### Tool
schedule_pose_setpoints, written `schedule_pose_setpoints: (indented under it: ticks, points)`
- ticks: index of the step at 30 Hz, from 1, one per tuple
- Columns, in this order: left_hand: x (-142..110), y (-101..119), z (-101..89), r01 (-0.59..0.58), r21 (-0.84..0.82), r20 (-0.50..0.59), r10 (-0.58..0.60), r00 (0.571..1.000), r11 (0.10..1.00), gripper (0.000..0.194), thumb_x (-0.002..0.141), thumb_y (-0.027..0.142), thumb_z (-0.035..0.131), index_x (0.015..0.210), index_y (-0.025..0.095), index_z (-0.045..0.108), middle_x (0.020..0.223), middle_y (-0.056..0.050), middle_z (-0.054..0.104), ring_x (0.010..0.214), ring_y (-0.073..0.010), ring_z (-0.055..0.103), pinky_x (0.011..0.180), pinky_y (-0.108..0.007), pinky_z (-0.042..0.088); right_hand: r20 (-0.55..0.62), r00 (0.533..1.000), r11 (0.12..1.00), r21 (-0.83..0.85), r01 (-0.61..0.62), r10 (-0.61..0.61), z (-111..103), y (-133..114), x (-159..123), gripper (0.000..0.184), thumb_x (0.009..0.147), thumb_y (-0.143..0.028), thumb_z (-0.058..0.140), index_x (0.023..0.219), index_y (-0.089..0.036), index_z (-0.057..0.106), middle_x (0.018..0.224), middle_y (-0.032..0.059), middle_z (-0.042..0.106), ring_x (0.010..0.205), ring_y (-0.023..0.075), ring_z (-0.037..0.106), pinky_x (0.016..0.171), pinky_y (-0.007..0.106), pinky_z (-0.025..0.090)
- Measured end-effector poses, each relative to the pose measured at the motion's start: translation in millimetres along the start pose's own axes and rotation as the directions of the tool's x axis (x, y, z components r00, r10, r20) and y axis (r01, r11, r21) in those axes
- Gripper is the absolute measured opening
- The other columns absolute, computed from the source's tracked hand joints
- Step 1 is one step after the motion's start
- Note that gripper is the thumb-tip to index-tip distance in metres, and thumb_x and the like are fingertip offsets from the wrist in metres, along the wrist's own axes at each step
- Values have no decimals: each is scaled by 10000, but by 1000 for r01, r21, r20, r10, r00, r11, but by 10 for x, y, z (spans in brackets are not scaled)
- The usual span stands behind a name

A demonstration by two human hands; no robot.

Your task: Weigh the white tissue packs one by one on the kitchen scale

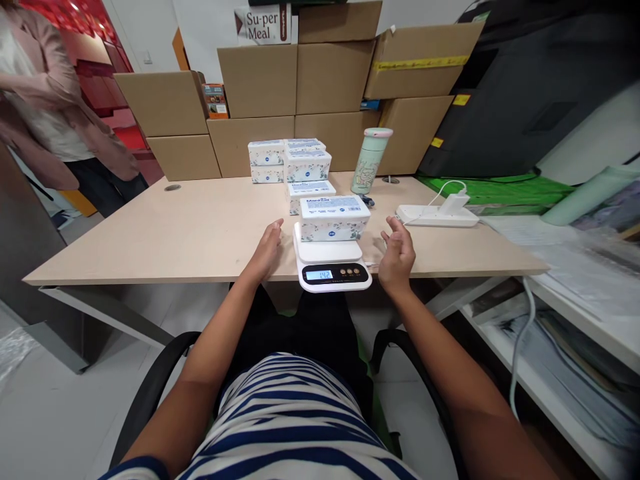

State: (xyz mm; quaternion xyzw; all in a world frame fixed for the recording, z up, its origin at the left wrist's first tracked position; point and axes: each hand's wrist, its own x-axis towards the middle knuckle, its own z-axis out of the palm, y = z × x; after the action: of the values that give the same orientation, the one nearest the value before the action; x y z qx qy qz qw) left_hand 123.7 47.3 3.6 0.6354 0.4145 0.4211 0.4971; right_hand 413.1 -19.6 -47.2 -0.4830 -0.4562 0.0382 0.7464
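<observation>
A white pack of tissues [334, 220] with blue print and a floral pattern rests on the plate of a white digital scale [330, 252]. The scale's lit display seems to read 142, and its front edge juts past the table edge. My left hand [268, 248] is to the left of the scale, fingers stretched out, touching nothing. To the right, my right hand [398, 255] is held palm inward with its fingers apart and loosely bent, holding nothing. Behind the scale, several more tissue packs [309, 165] are stacked in two groups.
A pale green tumbler [371, 160] stands right of the packs. A white power strip [437, 215] with a plugged-in charger lies on the table [210, 220] at right. Cardboard boxes [257, 83] line the back. At far left stands a person [55, 100] with folded arms.
</observation>
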Motion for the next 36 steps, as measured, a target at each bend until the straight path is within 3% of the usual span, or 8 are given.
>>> schedule_pose_setpoints:
  ticks: [8, 28, 31, 36]
  points:
    - [-4, 12, 19, -6, -13, -9, 6, 1000, 1000, 706, 1087, 698, 304, 1638, 272, 421, 1819, -91, 281, 1686, -317, 270, 1348, -463, 298, 2, 1000, 1000, -30, 3, -3, 2, -40, 1, 632, 1030, -694, 468, 1399, -232, 692, 1465, 146, 670, 1401, 294, 630, 1168, 554, 528]
    - [-16, -5, 22, -14, -22, -1, 13, 1000, 1000, 741, 1068, 748, 300, 1653, 309, 421, 1821, -65, 283, 1680, -334, 286, 1349, -484, 303, 21, 1000, 999, -41, -12, 12, -7, -59, -15, 654, 1031, -709, 442, 1434, -248, 671, 1490, 148, 645, 1453, 306, 588, 1190, 564, 499]
    - [-12, 8, 14, -13, -20, 6, 13, 1000, 1000, 743, 1070, 743, 297, 1667, 311, 390, 1823, -66, 277, 1685, -318, 277, 1351, -455, 302, -13, 999, 999, -15, -30, 30, -14, 34, 19, 693, 1019, -727, 446, 1547, -295, 564, 1569, 148, 577, 1496, 321, 553, 1190, 600, 485]
    - [60, 39, 80, 31, -96, -153, -45, 987, 995, 821, 1076, 727, 212, 1749, 278, 73, 1853, -103, 148, 1692, -278, 263, 1334, -402, 331, -180, 965, 982, 38, -186, 190, 0, 164, 131, 940, 971, -810, 421, 1734, -298, 225, 1775, 162, 297, 1632, 335, 376, 1260, 640, 384]
